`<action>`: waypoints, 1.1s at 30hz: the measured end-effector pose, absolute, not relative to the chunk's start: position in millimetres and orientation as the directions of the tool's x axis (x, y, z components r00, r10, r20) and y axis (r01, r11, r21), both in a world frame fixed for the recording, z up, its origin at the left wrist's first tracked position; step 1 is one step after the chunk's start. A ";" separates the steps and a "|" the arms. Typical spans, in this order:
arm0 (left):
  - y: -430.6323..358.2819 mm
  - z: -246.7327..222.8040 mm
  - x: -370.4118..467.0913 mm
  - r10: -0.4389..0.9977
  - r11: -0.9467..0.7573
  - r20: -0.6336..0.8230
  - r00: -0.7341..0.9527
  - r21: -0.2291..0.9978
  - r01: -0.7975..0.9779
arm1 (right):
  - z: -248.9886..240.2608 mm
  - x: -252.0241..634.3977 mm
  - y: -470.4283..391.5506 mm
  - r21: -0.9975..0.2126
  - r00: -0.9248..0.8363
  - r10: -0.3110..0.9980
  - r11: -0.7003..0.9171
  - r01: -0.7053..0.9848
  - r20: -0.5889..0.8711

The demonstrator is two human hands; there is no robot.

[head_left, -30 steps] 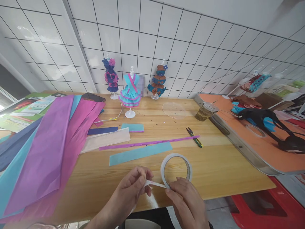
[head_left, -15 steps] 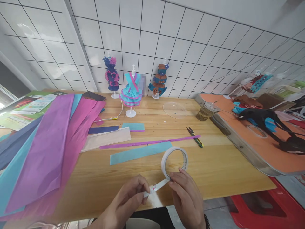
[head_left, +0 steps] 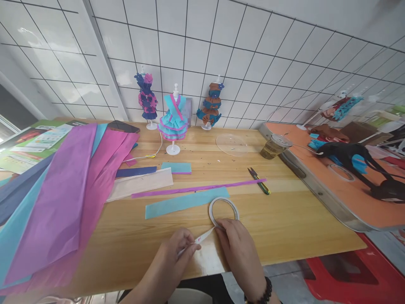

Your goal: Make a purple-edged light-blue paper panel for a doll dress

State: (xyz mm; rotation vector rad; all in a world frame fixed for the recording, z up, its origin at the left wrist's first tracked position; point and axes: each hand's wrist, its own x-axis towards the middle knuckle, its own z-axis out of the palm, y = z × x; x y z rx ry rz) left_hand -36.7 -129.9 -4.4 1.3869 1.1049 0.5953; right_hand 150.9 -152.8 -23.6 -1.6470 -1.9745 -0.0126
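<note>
White tape roll (head_left: pixel 211 211), perhaps flat, its strip (head_left: pixel 205 235) partly unwound.

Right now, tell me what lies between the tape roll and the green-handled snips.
In the head view, the thin purple strip's right end crosses the snips; bare wood separates it from the tape roll.

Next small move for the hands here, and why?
Probably ease the left hand slightly away from the tape roll, with the right hand steadying it: the left pinches the pulled-out strip, the right grips the roll, and only a short length shows between them.
</note>
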 end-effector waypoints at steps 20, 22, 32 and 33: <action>-130.6 -4.0 -29.4 0.929 0.226 -0.246 0.276 0.969 0.103 | -13.0 303.9 -59.1 -0.129 0.293 0.884 -0.263 0.956 0.365; -130.1 -4.6 -29.3 0.931 0.219 -0.237 0.279 0.971 0.094 | -9.0 297.3 -63.7 -0.135 0.258 0.879 -0.222 0.966 0.402; -127.8 -5.5 -32.9 0.898 0.219 -0.227 0.378 0.974 0.066 | 15.7 129.3 -152.3 -0.599 -0.166 0.943 0.313 0.737 0.288; -127.8 -4.8 -33.8 0.888 0.215 -0.223 0.403 0.974 0.064 | 14.3 119.7 -155.5 -0.597 -0.164 0.943 0.312 0.739 0.290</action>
